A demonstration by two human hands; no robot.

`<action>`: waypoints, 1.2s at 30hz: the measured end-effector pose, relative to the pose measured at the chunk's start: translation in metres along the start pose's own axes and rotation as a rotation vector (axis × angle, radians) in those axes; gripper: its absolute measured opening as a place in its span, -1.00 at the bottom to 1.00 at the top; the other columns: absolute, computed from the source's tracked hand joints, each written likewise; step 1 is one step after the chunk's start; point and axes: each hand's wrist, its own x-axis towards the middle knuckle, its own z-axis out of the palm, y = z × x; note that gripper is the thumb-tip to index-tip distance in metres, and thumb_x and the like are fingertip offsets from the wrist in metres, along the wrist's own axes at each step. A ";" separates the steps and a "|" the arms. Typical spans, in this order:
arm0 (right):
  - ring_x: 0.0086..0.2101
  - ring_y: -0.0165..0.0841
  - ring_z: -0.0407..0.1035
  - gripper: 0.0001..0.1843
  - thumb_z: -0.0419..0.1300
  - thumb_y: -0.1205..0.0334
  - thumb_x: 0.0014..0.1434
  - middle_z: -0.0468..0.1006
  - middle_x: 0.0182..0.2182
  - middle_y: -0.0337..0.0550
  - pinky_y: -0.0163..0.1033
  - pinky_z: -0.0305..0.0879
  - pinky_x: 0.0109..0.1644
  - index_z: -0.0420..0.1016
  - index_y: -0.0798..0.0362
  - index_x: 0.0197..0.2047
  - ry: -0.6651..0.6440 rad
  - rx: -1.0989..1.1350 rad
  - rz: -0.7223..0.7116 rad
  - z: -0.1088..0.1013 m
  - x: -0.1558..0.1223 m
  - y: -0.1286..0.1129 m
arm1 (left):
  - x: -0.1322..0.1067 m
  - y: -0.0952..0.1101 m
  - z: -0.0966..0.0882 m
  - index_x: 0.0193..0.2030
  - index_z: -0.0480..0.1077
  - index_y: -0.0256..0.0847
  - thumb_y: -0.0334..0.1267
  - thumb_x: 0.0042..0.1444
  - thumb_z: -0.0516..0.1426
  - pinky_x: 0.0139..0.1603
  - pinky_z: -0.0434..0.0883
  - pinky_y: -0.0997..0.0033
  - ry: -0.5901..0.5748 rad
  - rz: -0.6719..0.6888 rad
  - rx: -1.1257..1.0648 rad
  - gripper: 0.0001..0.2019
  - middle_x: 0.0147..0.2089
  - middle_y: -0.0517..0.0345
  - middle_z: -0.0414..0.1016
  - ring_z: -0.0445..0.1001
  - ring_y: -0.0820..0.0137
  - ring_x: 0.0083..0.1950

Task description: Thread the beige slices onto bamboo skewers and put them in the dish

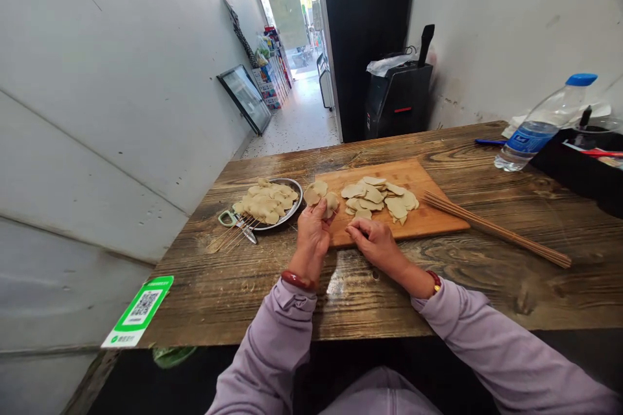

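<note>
My left hand [315,230] is closed on a few thin, pale beige slices [316,192] that look like potato, held up above the left edge of the wooden cutting board [403,233]. Close by on the right, my right hand [377,243] pinches thumb and fingers together at the board's front edge; what lies between them is too small to make out. A loose heap of the same slices [372,198] rests on the board. Skewered slices [265,201] cover a round metal plate [295,207] to the left, their thin sticks [228,238] pointing toward me.
Scissors with a pale green handle [226,218] lie by the plate. A bundle of bamboo skewers [506,230] leans across the board's right edge. Farther right stand a water bottle [528,136] and a black box [559,162]. A QR-code card [141,308] sits at the front left corner.
</note>
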 end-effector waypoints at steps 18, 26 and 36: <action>-0.50 -0.35 0.37 -0.72 0.12 0.15 0.32 0.51 -0.56 -0.22 -0.27 0.24 -0.34 0.52 0.00 -0.39 0.036 0.015 0.020 -0.003 0.002 0.002 | -0.001 0.009 0.003 -0.14 0.51 -0.22 -0.22 0.15 0.35 -0.23 0.50 0.46 0.016 -0.003 0.001 -0.80 -0.21 0.14 0.65 0.60 0.45 -0.28; -0.49 -0.35 0.37 -0.72 0.13 0.16 0.29 0.51 -0.56 -0.21 -0.28 0.24 -0.34 0.50 0.01 -0.44 -0.063 0.025 0.022 -0.007 0.001 0.000 | 0.018 0.027 -0.015 -0.30 0.52 -0.17 -0.21 0.05 0.40 -0.24 0.51 0.45 0.020 0.048 0.101 -0.82 -0.29 0.19 0.64 0.58 0.45 -0.34; -0.50 -0.39 0.31 -0.72 0.14 0.21 0.28 0.46 -0.58 -0.26 -0.30 0.19 -0.35 0.45 0.02 -0.48 -0.131 0.037 -0.006 -0.009 0.002 -0.003 | 0.022 0.031 -0.021 -0.36 0.52 -0.24 -0.19 -0.08 0.46 -0.37 0.42 0.48 0.080 0.091 0.220 -0.74 -0.41 0.19 0.60 0.51 0.47 -0.45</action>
